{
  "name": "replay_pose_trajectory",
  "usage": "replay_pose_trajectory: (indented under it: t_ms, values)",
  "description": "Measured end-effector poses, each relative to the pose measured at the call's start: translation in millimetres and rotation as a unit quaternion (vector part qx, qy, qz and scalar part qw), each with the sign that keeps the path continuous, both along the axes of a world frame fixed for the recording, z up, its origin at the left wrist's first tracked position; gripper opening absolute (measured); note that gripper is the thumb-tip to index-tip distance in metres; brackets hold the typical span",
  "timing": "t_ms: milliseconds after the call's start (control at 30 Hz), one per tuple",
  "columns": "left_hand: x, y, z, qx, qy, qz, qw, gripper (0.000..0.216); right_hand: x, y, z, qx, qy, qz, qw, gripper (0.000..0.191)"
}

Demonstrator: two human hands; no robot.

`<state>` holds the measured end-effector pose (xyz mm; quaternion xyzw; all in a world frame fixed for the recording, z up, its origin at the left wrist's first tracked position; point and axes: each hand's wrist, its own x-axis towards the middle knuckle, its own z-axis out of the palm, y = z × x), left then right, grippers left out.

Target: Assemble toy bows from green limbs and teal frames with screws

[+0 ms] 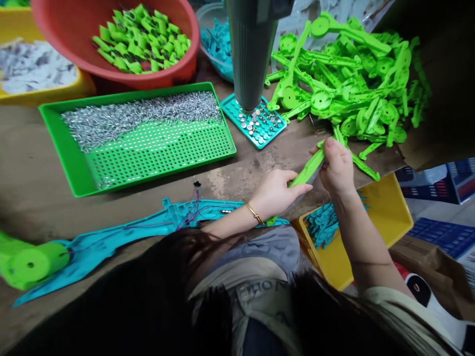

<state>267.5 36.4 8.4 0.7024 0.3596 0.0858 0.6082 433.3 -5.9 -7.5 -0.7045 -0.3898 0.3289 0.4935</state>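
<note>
L hand (271, 197) n R hand (337, 165) pinching green plastic pc (308, 170) rt of ctr, prob to steady it; green tray (159, 153) upper left, prob 4 easy reach

My place: I am in a workshop, at a worn brown bench (31, 163).
Green tray (163, 151): lots of tiny metal bits (122, 121).
Big pile: green plastic parts (356, 84), many shaped the same.
Tubs: my red tub (67, 39) and yellow bin (389, 212) hold heaps of small parts.
Wires (196, 197): thin ones run along a long blue plastic part (126, 236).
</note>
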Motion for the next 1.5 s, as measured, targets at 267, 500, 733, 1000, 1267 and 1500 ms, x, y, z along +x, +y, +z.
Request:
replay_pose_trajectory:
  t_ms: [267,500,733,1000,1267,1500]
  values:
    - [0,6,-3.2,-0.028,-0.043,-0.022,0.998,0.027,-5,2,-2.5,-0.003,0.058,0.008,0.998,0.054]
    - [-8,5,2.8,0.079,0.015,-0.072,0.994,0.029,-11,-16,-6.2,-0.018,0.073,0.084,0.994,0.039]
    - [-31,12,15.2,0.141,0.099,-0.181,0.968,0.026,-9,-19,-7.7,-0.006,0.102,0.094,0.99,0.046]
    - [-32,4,10.0,0.169,0.078,-0.163,0.969,0.028,-25,-37,-1.1,-0.024,0.141,0.18,0.973,0.028]
    - [-49,14,28.2,0.209,0.227,-0.249,0.918,0.037,-33,-45,-1.1,-0.023,0.193,0.149,0.969,0.045]
    - [-49,3,21.1,0.258,0.188,-0.185,0.929,0.026,-65,-60,-4.0,-0.065,0.157,0.057,0.984,0.039]
